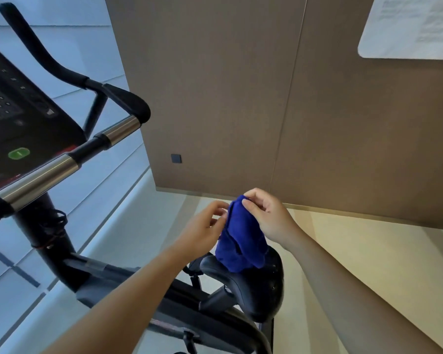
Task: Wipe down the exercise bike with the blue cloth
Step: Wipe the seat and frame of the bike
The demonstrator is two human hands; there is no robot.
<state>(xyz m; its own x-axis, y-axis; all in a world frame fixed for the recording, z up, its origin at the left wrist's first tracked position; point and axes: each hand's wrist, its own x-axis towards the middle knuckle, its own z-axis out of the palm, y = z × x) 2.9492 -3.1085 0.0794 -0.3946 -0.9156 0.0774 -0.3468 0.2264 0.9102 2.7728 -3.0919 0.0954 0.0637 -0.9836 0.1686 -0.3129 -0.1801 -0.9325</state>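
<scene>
The blue cloth [240, 238] hangs bunched above the black saddle [251, 282] of the exercise bike [128, 282]. My right hand [269, 215] pinches the cloth's top edge from the right. My left hand [205, 226] is at the cloth's left edge with fingertips pinching or touching it. The bike's black console [16, 116] and chrome handlebar [59, 167] fill the left side. The lower end of the cloth hides part of the saddle.
A brown panelled wall [240, 98] stands behind the bike, with a small dark square [176, 158] low on it and a white notice [412, 26] at the top right. Pale floor [368, 251] lies to the right of the saddle.
</scene>
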